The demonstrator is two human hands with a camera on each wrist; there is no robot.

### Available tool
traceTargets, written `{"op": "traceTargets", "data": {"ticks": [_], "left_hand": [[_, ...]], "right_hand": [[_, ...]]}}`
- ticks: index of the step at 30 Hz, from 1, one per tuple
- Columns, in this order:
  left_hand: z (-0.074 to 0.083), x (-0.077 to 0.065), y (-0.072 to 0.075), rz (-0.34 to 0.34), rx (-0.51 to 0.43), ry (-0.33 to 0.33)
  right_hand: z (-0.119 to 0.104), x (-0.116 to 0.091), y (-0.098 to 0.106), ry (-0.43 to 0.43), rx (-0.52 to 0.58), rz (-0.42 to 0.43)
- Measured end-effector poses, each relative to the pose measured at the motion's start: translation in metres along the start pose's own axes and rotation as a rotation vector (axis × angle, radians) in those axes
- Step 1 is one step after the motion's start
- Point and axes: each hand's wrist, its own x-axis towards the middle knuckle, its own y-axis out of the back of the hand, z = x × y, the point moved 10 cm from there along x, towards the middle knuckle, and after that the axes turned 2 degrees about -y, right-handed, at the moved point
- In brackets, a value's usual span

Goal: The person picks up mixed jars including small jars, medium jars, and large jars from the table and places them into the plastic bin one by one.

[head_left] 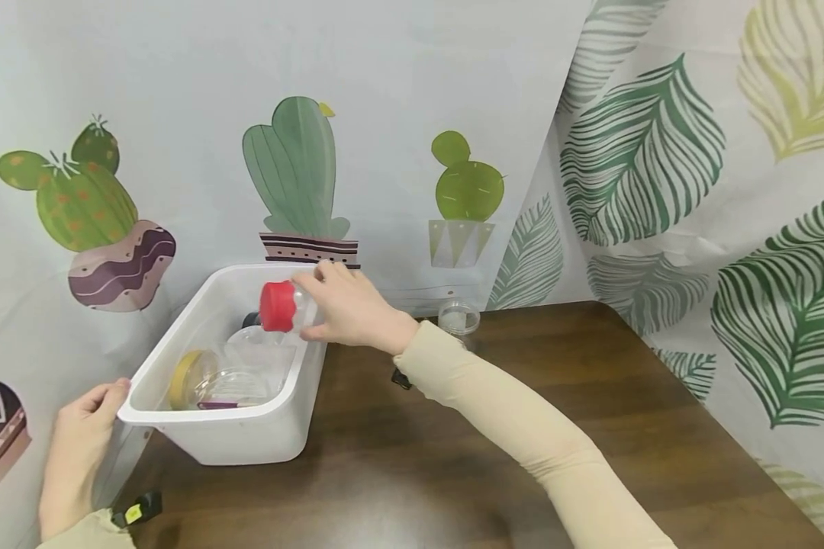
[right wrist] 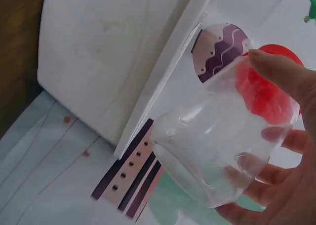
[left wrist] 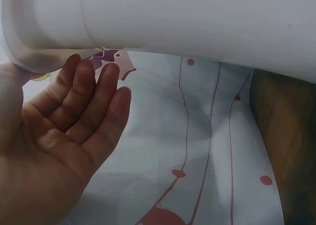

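My right hand (head_left: 353,309) grips a clear plastic jar (right wrist: 212,136) with a red lid (head_left: 277,306). The jar is tipped on its side, lid to the left, over the right rim of a white plastic tub (head_left: 247,444). At the tub's near left corner, my left hand (head_left: 82,442) holds the rim, thumb on top and fingers bent beneath it in the left wrist view. Inside the tub lie a jar with a yellow lid (head_left: 185,380), clear plastic containers (head_left: 257,352), one with a purple strip (head_left: 228,405), and a partly hidden black item (head_left: 251,319).
A small clear jar (head_left: 458,319) stands at the back of the dark wooden table (head_left: 412,457), partly behind the right sleeve. Cloth printed with cacti and leaves (head_left: 384,152) hangs behind the table and along its sides. The tub stands at the table's left side.
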Motion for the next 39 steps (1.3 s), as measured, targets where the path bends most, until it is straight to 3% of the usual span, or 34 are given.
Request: {"op": "traceTargets", "data": {"ticks": [9,19,26,39], "left_hand": [[0.004,-0.002,-0.002,-0.011,0.054,-0.017],[0.008,0.005,0.005,0.005,0.029,-0.017],[0.01,0.003,0.006,0.003,0.037,-0.026],[0.003,0.001,0.003,-0.01,0.079,-0.003]], "right_hand": [[-0.023,0.053,-0.012,-0.108,-0.014,-0.096],[-0.036,0.092,-0.023,-0.186,-0.024,-0.16],[-0.038,0.101,-0.044,-0.239,-0.011,-0.174],[-0.034,0.099,-0.073,-0.301,0.016,-0.227]]}}
